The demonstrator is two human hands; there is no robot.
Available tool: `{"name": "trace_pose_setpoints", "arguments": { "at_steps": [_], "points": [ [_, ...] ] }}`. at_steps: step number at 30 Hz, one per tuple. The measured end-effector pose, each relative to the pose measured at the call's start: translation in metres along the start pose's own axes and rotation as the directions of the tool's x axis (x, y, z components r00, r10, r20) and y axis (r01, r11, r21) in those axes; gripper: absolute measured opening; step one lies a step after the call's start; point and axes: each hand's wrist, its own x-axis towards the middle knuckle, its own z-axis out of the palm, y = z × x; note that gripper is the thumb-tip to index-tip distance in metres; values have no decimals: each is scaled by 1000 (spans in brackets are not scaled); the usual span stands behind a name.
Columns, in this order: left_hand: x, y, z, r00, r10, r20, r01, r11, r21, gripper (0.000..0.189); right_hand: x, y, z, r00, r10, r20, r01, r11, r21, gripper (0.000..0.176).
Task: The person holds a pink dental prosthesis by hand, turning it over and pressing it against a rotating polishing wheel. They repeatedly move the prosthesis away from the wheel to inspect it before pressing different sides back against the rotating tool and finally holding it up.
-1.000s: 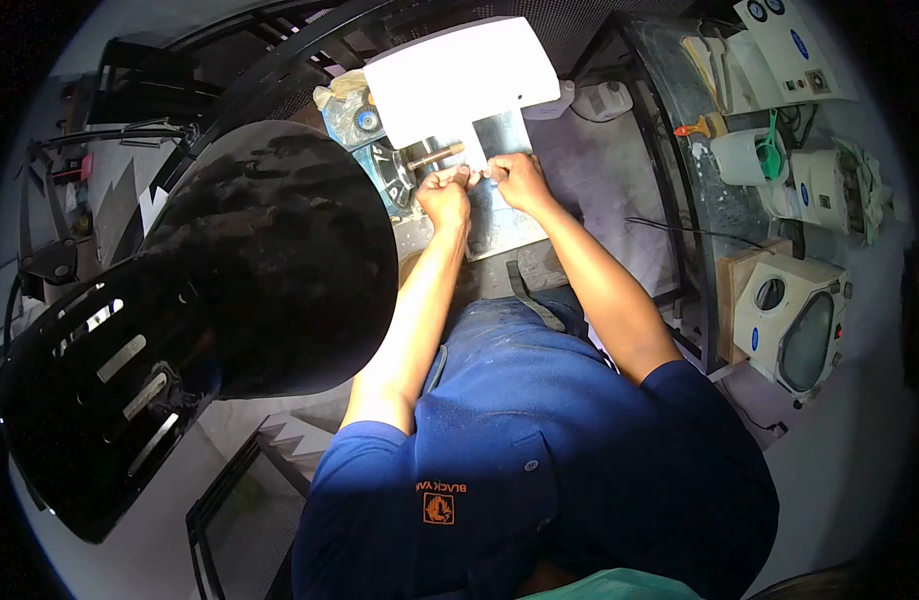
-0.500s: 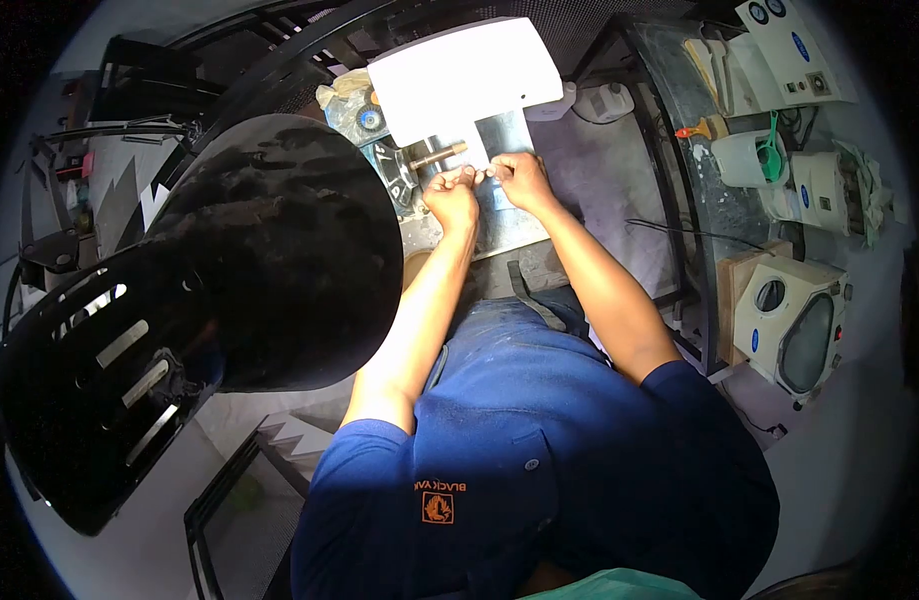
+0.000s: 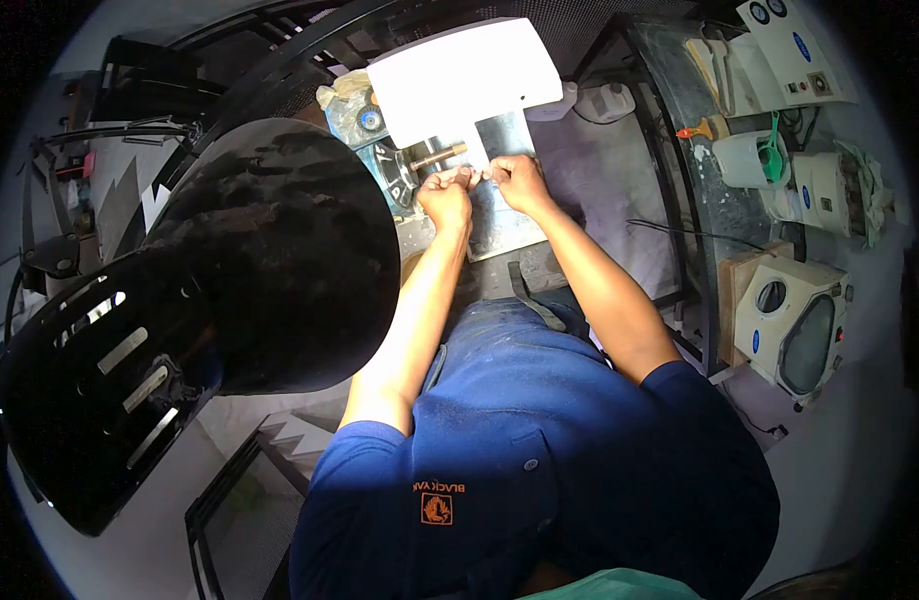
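Both hands meet under a bright white hood [image 3: 465, 80], in front of a brown spindle [image 3: 440, 157] that sticks out from a machine [image 3: 392, 170]. My left hand [image 3: 447, 195] has its fingers pinched together just below the spindle tip. Beside it, my right hand [image 3: 518, 182] is closed in a pinch too, its fingertips nearly touching the left ones. A tiny pale item shows between the fingertips, too small to make out. Under the hands lies a metal plate [image 3: 505, 230].
A large black lamp shade [image 3: 290, 260] fills the left side. On the right bench stand a white tub [image 3: 742, 160] with a green scoop [image 3: 772, 158], an orange-handled brush [image 3: 702, 129], and a cream box [image 3: 792, 322] with a round opening. A white jug [image 3: 608, 103] is behind.
My left hand has shifted slightly to the left and its wrist has turned a little. The right hand has barely moved, and both remain pinched close together.
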Motion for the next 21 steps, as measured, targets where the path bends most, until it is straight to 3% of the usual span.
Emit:
{"name": "trace_pose_setpoints", "arguments": {
  "at_steps": [2, 6, 8, 12, 14, 18, 20, 21],
  "points": [
    [2, -2, 0, 1000, 9, 14, -9, 1000, 27, 6, 1, -1, -3, 992, 105, 75, -108, 994, 35, 9],
    [5, -3, 3, 998, -66, 8, 66, 997, 45, 6, 7, 7, -1, 989, 122, 82, -127, 990, 63, 10],
    [8, -4, 2, 996, -90, 9, 90, 996, 29, 6, 9, 11, 1, 999, 24, 28, -24, 999, 28, 12],
    [1, 3, -1, 998, -68, -9, 68, 998, 9, 6, 5, 13, 5, 1000, -18, -2, 18, 1000, -12, 11],
    [-4, 1, -3, 998, 33, 56, -31, 999, -31, 6, -2, 6, -1, 995, -93, -27, 95, 988, 119, 11],
    [-4, -3, 3, 999, 21, 31, -20, 999, -25, 7, 0, 11, 2, 1000, -14, -21, 16, 993, 116, 10],
    [-2, -6, 0, 1000, 5, 26, -4, 1000, -18, 7, 3, 7, -3, 999, -29, 29, 31, 998, -52, 10],
    [-1, -4, 1, 1000, -9, 20, 9, 1000, -10, 7, 3, 5, -5, 999, -30, 26, 32, 998, -53, 10]
  ]
}}
